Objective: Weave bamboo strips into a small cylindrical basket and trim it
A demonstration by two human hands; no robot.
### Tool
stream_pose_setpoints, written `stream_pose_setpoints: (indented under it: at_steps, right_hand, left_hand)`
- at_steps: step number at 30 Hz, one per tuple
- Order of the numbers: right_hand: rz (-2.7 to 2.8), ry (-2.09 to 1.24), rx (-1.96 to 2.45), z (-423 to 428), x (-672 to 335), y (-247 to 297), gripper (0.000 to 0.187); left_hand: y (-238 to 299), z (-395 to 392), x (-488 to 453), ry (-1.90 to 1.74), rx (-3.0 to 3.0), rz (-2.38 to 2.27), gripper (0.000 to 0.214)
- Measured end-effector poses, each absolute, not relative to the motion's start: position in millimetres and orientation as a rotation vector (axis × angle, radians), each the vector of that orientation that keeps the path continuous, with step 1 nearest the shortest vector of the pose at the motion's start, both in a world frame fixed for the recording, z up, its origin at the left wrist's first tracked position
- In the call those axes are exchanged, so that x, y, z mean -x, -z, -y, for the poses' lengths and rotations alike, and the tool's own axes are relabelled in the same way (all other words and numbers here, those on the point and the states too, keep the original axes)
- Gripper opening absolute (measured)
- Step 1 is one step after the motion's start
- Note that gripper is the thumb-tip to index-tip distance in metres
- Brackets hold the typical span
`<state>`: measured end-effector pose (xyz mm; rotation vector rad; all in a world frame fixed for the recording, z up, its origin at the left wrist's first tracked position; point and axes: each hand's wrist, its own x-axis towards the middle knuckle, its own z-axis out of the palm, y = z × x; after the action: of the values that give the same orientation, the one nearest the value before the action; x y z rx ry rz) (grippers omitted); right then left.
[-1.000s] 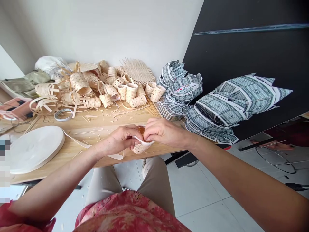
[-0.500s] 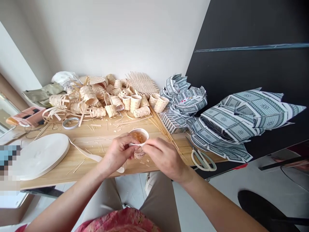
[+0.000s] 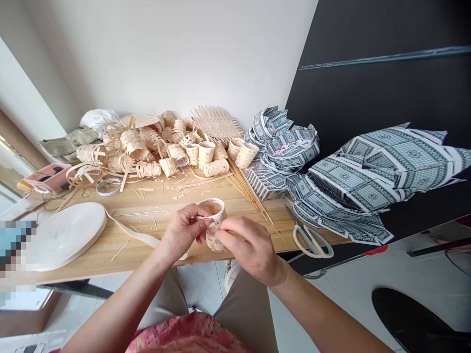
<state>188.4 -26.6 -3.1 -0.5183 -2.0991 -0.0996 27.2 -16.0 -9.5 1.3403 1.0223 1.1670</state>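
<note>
Your left hand [image 3: 183, 228] is closed on the rim of a small woven cup [image 3: 215, 240], thumb outside and fingertips out of sight below. You have that cup mouth up, slightly tilted, over the middle of the bench's near edge. Your right hand [image 3: 253, 247] is curled narrow, its fingertips at the cup's right side (whether they grip it or pinch something thin, I cannot tell). Toward the bench's left end you have a big roll of white strip [image 3: 69, 235], its loose tail running behind your left wrist. Right of your hands, scissors [image 3: 312, 242] lie at the near edge, blades pointing in. Thin sticks [image 3: 253, 196] slant from the back toward that edge. Along the back edge sits a heap of woven pieces [image 3: 136, 147]; at the right end, folded-card objects [image 3: 386, 166] are piled.
</note>
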Motion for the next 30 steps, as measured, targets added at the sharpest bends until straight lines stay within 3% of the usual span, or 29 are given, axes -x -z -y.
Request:
stream_pose_setpoints:
  at_steps: [16, 19, 26, 30]
  right_hand:
    - [1.354, -0.759, 0.928, 19, -169, 23, 0.003]
    - [1.274, -0.913, 0.947, 17, -166, 24, 0.006]
    - [1.268, -0.91, 0.941, 17, -158, 26, 0.006]
    - [1.212, -1.09, 0.901, 18, -153, 22, 0.008]
  left_hand:
    - [13, 25, -33, -1.283, -1.257, -1.079, 0.027]
    - [17, 25, -33, -1.309, -1.255, -1.057, 0.027]
    - [25, 27, -27, -1.335, -1.388, -1.012, 0.017]
    - [23, 28, -22, -1.352, -1.416, -1.078, 0.017]
